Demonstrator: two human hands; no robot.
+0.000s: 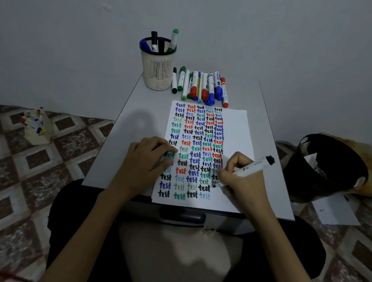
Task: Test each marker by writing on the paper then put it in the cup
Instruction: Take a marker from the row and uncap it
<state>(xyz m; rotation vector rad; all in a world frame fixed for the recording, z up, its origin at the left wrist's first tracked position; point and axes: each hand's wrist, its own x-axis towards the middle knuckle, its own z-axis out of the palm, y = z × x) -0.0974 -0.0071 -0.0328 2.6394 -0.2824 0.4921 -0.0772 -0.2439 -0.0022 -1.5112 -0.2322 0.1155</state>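
Note:
A white paper (236,133), filled with columns of the word "test" in several colours, lies on the small grey table (136,110). My right hand (243,182) grips a white marker with a black end (254,166), its tip on the paper near the right column. My left hand (146,161) presses flat on the paper's left side, fingers partly curled. A cream slotted cup (158,70) at the table's back holds several markers. A row of loose markers (199,86) lies to the right of the cup.
A black bin (326,170) with paper in it stands on the floor at the right, with a loose sheet (335,212) beside it. A second cream holder with markers (36,125) sits on the tiled floor at the left. The wall is close behind the table.

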